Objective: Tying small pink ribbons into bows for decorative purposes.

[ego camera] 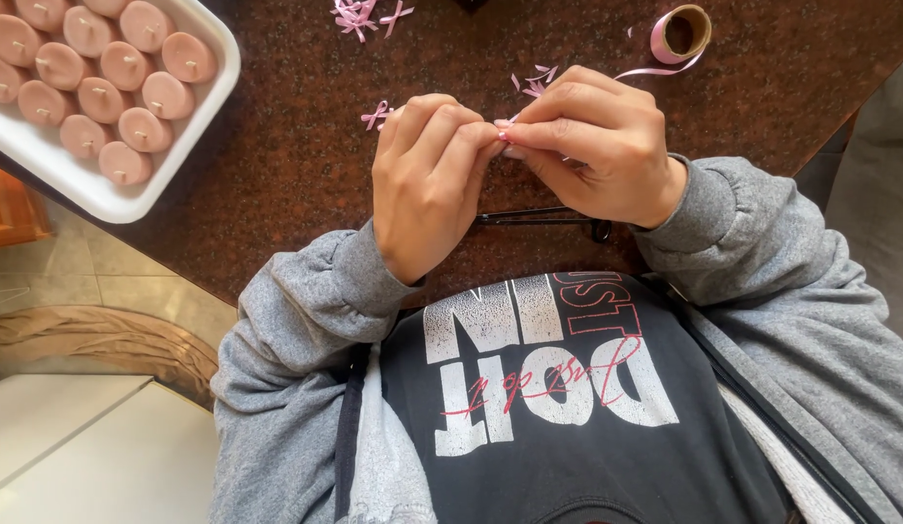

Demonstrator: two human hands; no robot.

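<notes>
My left hand (427, 180) and my right hand (592, 146) meet fingertip to fingertip over a dark speckled stone counter (286, 146). Between the pinched fingers is a small piece of pink ribbon (503, 130), mostly hidden by the fingers. A thin strand of the pink ribbon runs from behind my right hand to a ribbon spool (680, 32) at the far right. Black scissors (543, 219) lie on the counter just under my hands, partly covered by them.
A white tray (131, 199) with several round pink candles with short wicks sits at the counter's far left. Small finished pink bows (359, 16) and ribbon scraps (377, 114) lie scattered beyond my hands. The counter's near edge runs against my grey sleeves.
</notes>
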